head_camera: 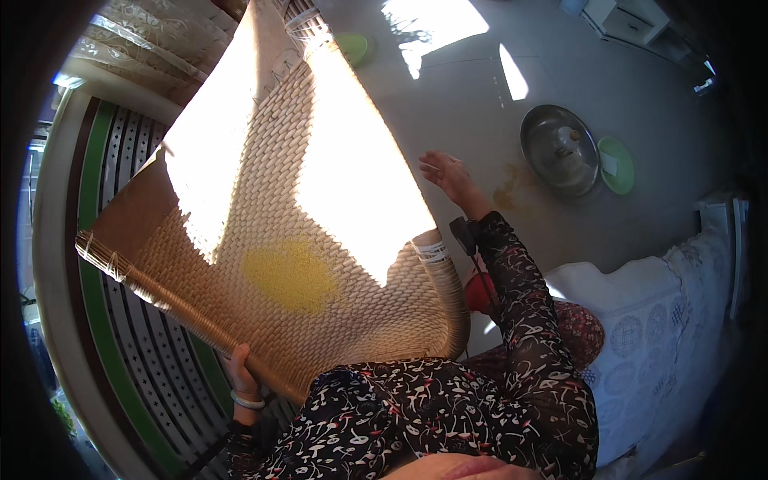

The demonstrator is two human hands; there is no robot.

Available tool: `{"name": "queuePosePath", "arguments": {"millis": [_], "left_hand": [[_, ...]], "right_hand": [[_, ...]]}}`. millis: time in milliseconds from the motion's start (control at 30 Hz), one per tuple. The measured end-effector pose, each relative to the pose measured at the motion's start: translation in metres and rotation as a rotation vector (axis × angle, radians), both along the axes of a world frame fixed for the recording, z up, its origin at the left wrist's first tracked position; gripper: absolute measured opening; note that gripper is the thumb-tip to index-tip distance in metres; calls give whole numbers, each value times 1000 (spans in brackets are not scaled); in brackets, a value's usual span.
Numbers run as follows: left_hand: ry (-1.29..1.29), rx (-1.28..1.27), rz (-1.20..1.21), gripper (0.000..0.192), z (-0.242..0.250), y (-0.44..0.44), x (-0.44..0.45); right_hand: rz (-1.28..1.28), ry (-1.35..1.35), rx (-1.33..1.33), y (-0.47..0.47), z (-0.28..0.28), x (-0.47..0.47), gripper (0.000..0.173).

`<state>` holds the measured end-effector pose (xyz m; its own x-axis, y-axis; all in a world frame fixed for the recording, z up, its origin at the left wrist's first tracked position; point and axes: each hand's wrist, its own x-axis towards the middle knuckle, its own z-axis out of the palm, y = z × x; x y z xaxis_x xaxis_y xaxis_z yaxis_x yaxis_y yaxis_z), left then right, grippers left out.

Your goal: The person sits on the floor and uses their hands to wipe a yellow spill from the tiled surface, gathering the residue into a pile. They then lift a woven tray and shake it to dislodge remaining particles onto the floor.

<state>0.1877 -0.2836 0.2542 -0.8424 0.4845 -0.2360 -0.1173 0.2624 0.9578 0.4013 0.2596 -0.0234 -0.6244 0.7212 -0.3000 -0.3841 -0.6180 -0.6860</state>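
Observation:
A large woven winnowing basket [270, 156] lies across my front, its near edge against my torso. On its weave rests a patch of small yellow grain [291, 276]. My left hand [241, 369], with a pale bangle at the wrist, grips the basket's left rim, thumb on top and the other fingers hidden below. Beyond the right rim, my right hand [443, 171] is raised in the air with its fingers extended and holds nothing. Bright sunlight washes out parts of the basket.
On the floor to the right stand a metal basin [561, 150] with small things inside and a green plate [617, 165]. Another green dish [353, 49] sits beyond the basket. A striped bench-like surface [126, 312] is at left, a white patterned cloth [636, 336] at right.

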Motion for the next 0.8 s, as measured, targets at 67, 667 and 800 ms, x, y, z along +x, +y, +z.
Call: {"name": "queuePosePath", "arguments": {"millis": [67,667,800], "left_hand": [[53,27,-19,35,-7,1,-5],[296,477,-572,32,-20,59,-49],[161,610,-543,41,-33,85,-47]], "right_hand": [[195,223,167,-24,72,-16,36],[-323,-256,759,-280,188,145,30],[-395,-233,728,-271,166,146,30]]}}
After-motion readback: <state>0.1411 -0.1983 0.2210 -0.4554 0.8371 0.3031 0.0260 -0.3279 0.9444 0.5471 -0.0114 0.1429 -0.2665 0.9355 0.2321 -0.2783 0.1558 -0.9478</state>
